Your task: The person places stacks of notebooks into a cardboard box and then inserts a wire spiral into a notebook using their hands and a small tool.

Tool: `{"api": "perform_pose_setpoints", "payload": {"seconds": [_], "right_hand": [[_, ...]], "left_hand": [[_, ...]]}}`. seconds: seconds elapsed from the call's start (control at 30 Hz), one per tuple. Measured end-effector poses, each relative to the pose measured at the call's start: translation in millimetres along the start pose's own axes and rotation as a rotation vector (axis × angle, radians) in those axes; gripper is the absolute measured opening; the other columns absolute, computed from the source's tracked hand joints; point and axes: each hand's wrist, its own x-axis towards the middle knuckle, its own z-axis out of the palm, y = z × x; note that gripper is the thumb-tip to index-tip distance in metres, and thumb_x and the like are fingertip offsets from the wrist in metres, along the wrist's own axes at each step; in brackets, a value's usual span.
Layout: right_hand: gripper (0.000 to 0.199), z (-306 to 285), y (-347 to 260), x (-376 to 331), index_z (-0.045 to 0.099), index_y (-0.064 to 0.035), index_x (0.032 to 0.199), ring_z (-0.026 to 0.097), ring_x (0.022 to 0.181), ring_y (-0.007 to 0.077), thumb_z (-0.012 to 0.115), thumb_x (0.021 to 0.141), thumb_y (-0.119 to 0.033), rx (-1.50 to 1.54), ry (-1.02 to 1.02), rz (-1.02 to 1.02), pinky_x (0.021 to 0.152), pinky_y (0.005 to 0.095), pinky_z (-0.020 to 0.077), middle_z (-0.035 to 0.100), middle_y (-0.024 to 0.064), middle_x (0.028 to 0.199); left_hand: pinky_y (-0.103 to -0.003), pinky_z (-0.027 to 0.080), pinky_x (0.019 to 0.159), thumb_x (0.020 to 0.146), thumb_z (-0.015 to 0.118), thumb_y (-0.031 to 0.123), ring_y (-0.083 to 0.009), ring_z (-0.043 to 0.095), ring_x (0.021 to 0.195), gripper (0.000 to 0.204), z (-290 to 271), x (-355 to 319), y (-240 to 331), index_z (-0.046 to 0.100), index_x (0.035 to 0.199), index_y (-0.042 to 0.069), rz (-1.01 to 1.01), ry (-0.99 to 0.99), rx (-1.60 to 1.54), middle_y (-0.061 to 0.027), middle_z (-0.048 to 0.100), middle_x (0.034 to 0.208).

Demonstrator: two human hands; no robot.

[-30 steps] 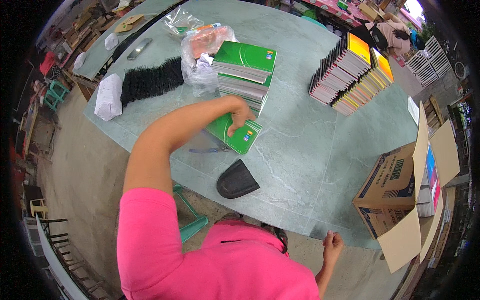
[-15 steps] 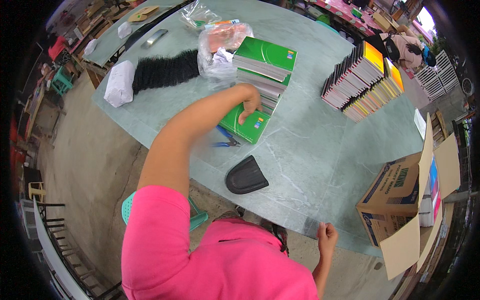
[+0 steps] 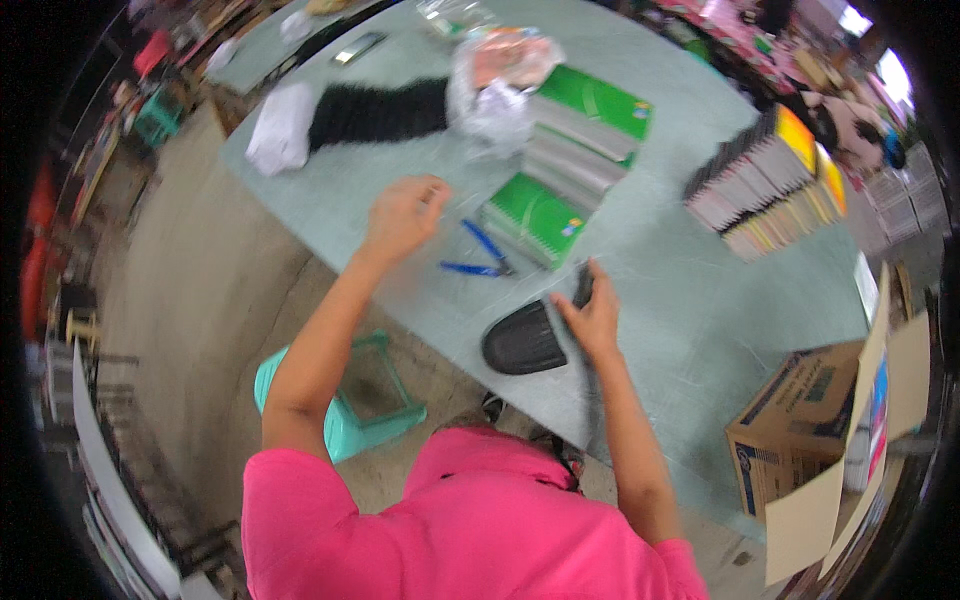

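Note:
My left hand (image 3: 405, 215) hovers over the table's near-left side, blurred, its fingers curled with thumb and forefinger together. Whatever may be between them is too small to make out. My right hand (image 3: 593, 315) reaches over the near edge, thumb and fingers apart; a dark patch between them could be a shadow or a small thing. Beside its thumb lies a black, rounded, ribbed piece (image 3: 523, 340). Blue-handled cutting pliers (image 3: 485, 252) lie spread between my hands. Just beyond them, green-covered notebooks (image 3: 535, 220) are stacked in a row running back.
Black bristly strips (image 3: 380, 113), a white wrapped bundle (image 3: 281, 130) and a clear plastic bag (image 3: 500, 95) lie at the back left. Yellow-and-orange notebook stacks (image 3: 770, 185) stand at right, near an opened cardboard box (image 3: 800, 400). A turquoise stool (image 3: 375, 430) is below the table edge.
My left hand has lifted off the front green notebooks and drawn back left. My right hand has come up from the near edge to the black piece, its fingers opening. The view has shifted.

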Motion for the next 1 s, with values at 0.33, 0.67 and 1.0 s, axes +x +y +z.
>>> {"api": "perform_pose_setpoints", "payload": {"seconds": [0.33,0.67,1.0], "right_hand": [[0.070,32.1,-7.9,30.2,0.045,-0.0045,0.130,0.040,0.125,0.0314,0.069,0.075,-0.041,-0.077,0.014,0.080,0.104,0.0433,0.0255,0.048,0.0204,0.130],[0.065,27.6,8.8,30.1,0.044,-0.0047,0.131,0.039,0.126,0.0324,0.066,0.079,-0.037,-0.095,0.018,0.060,0.104,0.0449,0.0226,0.048,0.0200,0.130],[0.071,32.3,-4.5,15.5,0.029,0.0041,0.136,0.029,0.132,0.0342,0.056,0.085,-0.037,-0.335,-0.085,-0.152,0.107,0.0484,0.0209,0.038,0.0205,0.137]], "left_hand": [[-0.047,0.049,0.079,0.077,0.061,0.033,-0.0399,0.061,0.085,0.036,13.4,-383.7,-134.9,0.064,0.097,0.003,-0.974,-0.826,0.411,-0.0239,0.063,0.094],[-0.060,0.019,0.101,0.081,0.060,0.038,-0.0327,0.022,0.136,0.061,47.5,-439.6,-130.6,0.044,0.136,0.015,-0.639,-1.881,0.940,-0.0088,0.030,0.147],[-0.059,0.022,0.094,0.087,0.050,0.040,-0.0314,0.026,0.134,0.052,118.7,-475.4,-103.7,0.047,0.133,0.017,-0.408,-1.713,0.965,-0.0072,0.035,0.143]]}}
